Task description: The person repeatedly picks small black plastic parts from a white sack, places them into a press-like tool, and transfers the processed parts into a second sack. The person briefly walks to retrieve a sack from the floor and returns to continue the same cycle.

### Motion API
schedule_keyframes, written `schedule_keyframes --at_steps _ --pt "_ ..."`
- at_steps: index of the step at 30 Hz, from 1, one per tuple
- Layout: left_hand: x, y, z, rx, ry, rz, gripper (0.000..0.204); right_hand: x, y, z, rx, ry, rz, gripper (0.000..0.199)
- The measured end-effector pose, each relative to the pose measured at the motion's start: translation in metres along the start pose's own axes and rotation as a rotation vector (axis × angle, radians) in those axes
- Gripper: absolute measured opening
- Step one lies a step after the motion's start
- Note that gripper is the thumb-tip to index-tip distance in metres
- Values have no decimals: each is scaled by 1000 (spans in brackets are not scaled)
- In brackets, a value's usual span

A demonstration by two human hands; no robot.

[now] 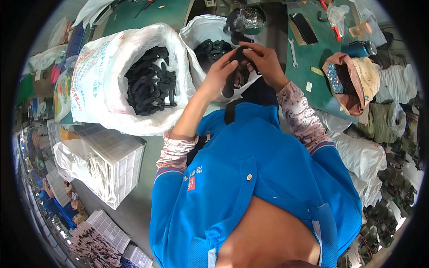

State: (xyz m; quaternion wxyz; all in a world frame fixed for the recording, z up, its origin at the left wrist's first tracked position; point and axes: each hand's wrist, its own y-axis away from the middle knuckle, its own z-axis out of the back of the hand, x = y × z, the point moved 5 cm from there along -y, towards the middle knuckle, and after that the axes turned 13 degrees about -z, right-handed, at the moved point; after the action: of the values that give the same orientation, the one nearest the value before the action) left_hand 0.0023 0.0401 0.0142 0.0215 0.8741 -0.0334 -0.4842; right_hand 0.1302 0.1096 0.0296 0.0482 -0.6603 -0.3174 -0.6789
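Note:
Above the second white sack (pixel 189 32), my two hands meet in front of my chest. My left hand (pixel 218 77) is closed on a black elongated part (pixel 228 89), whose rounded end sticks out below the fingers. My right hand (pixel 267 64) pinches the upper portion of the black part, its fingertips close to the left ones. Whether this is one piece or two cannot be made out. Similar black parts (pixel 212 48) lie in the sack under my hands. A dark machine head (pixel 236 27) stands just beyond them.
At left a large white sack (pixel 99 82) holds a heap of black parts (pixel 149 87). A round tub of small metal pieces (pixel 255 19) sits behind the machine. The right bench carries a wrench (pixel 292 52), phone (pixel 304 28), blue flask (pixel 359 48) and brown bag (pixel 333 60). White crates (pixel 127 156) stand lower left.

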Motion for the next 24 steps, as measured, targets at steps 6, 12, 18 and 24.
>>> schedule_keyframes --at_steps 6,12,18,24 --pt "-6 0 22 -150 235 -79 56 59 -15 14 -93 89 364 31" --pt "-2 -6 29 -203 359 -114 32 89 -42 9 -10 164 124 24" --pt "0 -15 40 -310 334 -178 22 60 -33 6 -23 84 54 38" --pt "17 -25 49 -350 348 -131 12 10 5 -5 -8 552 485 40"
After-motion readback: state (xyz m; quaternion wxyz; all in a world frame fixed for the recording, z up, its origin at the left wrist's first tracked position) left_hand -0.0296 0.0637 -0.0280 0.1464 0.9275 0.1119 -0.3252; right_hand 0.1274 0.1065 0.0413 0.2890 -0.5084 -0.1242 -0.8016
